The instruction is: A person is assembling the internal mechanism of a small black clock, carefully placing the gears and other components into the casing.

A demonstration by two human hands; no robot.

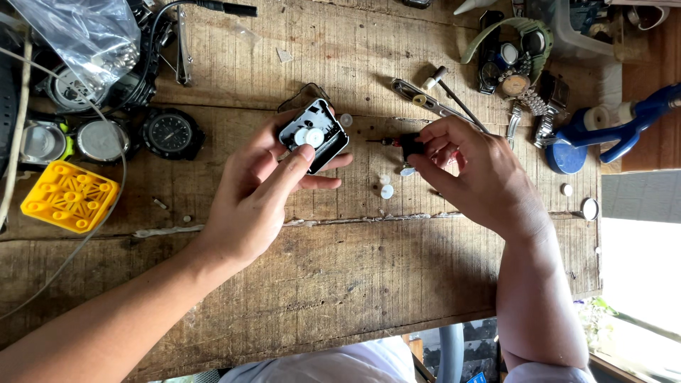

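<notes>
Head view: two hands on small clock parts

Left hand (pixel 259 191) pinches an opened black square clock movement with white plastic gears (pixel 313 135), index fingertip on the gears, held just above the worn wooden plank surface (pixel 340 269). Right hand (pixel 474 170) pinches a small black part with a red-tipped pin (pixel 408 146). Loose white gears (pixel 386 190) lie between hands. Yellow plastic grid block (pixel 69 196), round black wristwatch (pixel 171 132) at left; blue tool (pixel 610 131) at right.

Watch-repair workbench, small workshop. Worn plank table (pixel 340 284) was littered with loose wristwatches (pixel 170 132), metal watch bands (pixel 528 106), tiny white gears (pixel 386 191), a blue case press (pixel 610 131) and a yellow holder block (pixel 69 196).
</notes>
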